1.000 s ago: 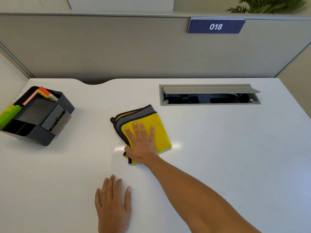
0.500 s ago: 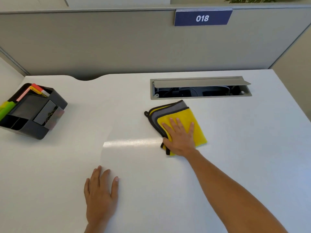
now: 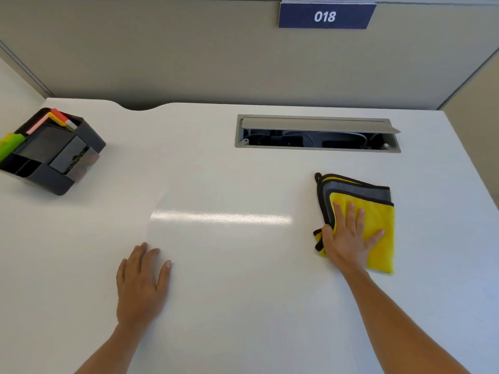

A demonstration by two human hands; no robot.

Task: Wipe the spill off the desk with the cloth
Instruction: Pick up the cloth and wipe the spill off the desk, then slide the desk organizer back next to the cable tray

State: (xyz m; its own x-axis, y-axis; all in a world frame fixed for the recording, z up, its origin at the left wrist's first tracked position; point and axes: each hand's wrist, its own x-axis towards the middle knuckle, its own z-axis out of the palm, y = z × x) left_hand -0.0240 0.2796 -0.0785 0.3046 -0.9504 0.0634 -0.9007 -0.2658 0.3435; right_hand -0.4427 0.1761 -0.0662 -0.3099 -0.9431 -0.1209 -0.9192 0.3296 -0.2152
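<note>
Your right hand (image 3: 349, 238) pressed flat, fingers spread, on the folded yellow cloth (image 3: 378, 220) at right of the table (image 3: 243, 306); your left hand (image 3: 140, 282) lay open. Upper left, a black organizer (image 3: 62, 182) held highlighters (image 3: 10, 144).

Number sign on the partition

A dark blue sign (image 3: 326, 16) is hanging at the top edge of the grey partition (image 3: 189, 49) behind the counter, showing "018" in white slanted numerals; no other text is showing.
</note>
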